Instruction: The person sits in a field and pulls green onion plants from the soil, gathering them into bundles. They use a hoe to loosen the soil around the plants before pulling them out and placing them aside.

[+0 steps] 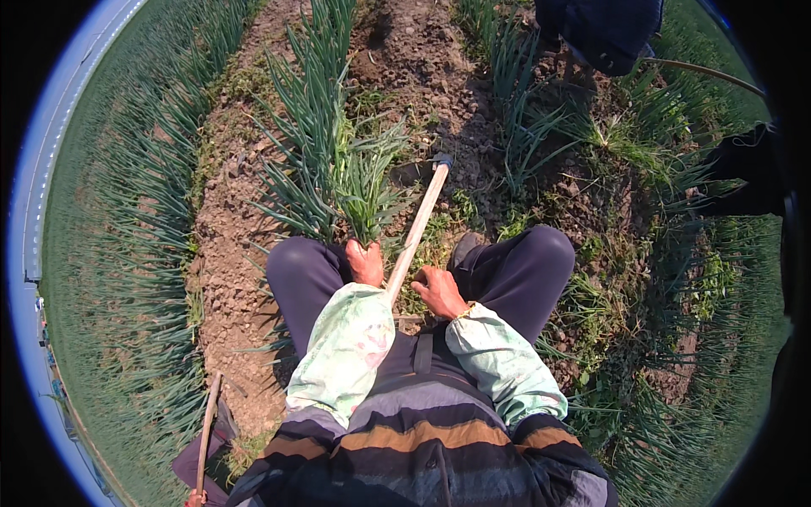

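In the head view my left hand (pixel 365 262) closes around the base of a bunch of grassy green leaves (pixel 367 190) beside my left knee. Those leaves stand against a row of green onion plants (pixel 310 114). My right hand (pixel 440 292) hovers between my knees with its fingers curled; I cannot tell whether anything small is in them. Between the hands a hoe's wooden handle (pixel 418 225) slants away over the soil, its far end with a dark blue binding, its near end hidden by my left sleeve.
Further onion rows (pixel 152 209) stand at the left, beyond bare soil (pixel 234 253). Pulled weeds (pixel 608 279) lie at the right. Another person's dark clothing (pixel 599 28) shows at the top right. At the lower left a co-worker's hand (pixel 196 498) holds a wooden handle (pixel 208 431).
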